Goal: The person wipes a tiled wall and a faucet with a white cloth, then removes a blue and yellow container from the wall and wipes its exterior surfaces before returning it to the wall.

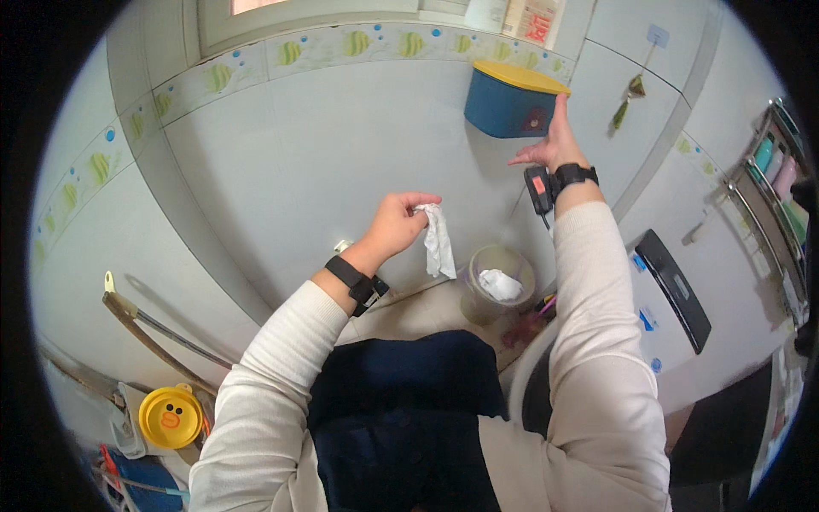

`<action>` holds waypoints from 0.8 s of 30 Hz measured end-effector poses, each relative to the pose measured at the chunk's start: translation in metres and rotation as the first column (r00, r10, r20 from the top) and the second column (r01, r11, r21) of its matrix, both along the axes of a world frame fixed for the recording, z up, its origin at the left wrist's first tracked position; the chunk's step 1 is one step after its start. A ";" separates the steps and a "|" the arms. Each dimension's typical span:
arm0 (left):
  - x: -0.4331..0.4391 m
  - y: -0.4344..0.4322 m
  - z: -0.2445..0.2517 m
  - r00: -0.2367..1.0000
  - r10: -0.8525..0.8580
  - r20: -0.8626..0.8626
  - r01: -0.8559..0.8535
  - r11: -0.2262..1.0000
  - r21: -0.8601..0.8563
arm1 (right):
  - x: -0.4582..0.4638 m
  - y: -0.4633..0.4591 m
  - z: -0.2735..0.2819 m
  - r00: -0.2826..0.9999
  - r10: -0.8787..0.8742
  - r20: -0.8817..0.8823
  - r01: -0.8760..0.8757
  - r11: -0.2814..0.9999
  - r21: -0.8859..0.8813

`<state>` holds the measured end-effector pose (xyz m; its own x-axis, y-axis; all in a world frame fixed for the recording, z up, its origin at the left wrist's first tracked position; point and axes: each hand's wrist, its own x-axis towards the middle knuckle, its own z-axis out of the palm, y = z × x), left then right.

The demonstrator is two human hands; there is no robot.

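Observation:
My left hand [402, 224] pinches a crumpled white tissue [439, 246] between thumb and fingers, and the tissue hangs down in front of the tiled wall. At the upper right, my right hand [555, 142] is spread at the right end of a blue wall-mounted box [505, 105] with a yellow lid [521, 77]. Its upper fingertips are at the lid's edge; whether they touch it cannot be told. The lid looks closed. Right of and below the hanging tissue, a translucent waste bin [480, 304] on the floor holds white crumpled paper [500, 285].
A metal rack [761, 185] with bottles is on the right wall, above a black wall-mounted strip [674, 291]. A hanging ornament [636, 86] is right of the box. Packets stand on the window ledge. At lower left are a yellow duck-faced basin [170, 417] and long handles [157, 342].

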<state>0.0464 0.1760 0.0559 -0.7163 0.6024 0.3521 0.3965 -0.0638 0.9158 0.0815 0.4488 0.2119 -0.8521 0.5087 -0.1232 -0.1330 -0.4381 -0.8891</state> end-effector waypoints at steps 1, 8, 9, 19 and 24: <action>-0.004 -0.004 -0.001 1.000 0.015 -0.003 -0.015 1.000 0.002 | -0.006 -0.007 0.010 1.000 -0.016 0.019 0.015 0.999 0.034; -0.023 -0.034 -0.011 0.997 0.079 0.014 -0.079 0.997 -0.012 | -0.046 -0.013 0.026 0.993 -0.101 0.054 0.097 0.993 0.069; -0.025 -0.036 -0.013 0.997 0.074 0.012 -0.074 0.997 0.008 | -0.052 -0.010 0.026 0.993 -0.111 0.046 0.109 0.993 0.048; -0.030 -0.045 -0.032 0.995 0.072 0.067 -0.072 0.997 0.008 | -0.065 0.001 0.030 0.987 -0.151 0.054 0.154 0.986 -0.057; -0.036 -0.054 -0.038 0.992 0.088 0.090 -0.088 0.996 0.003 | -0.066 -0.009 0.039 0.987 -0.132 -0.086 0.143 0.981 0.133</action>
<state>0.0103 0.1225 0.0183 -0.7953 0.5337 0.2876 0.3169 -0.0385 0.9477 0.0154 0.4396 0.2511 -0.7768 0.6294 0.0197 -0.2535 -0.2839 -0.9248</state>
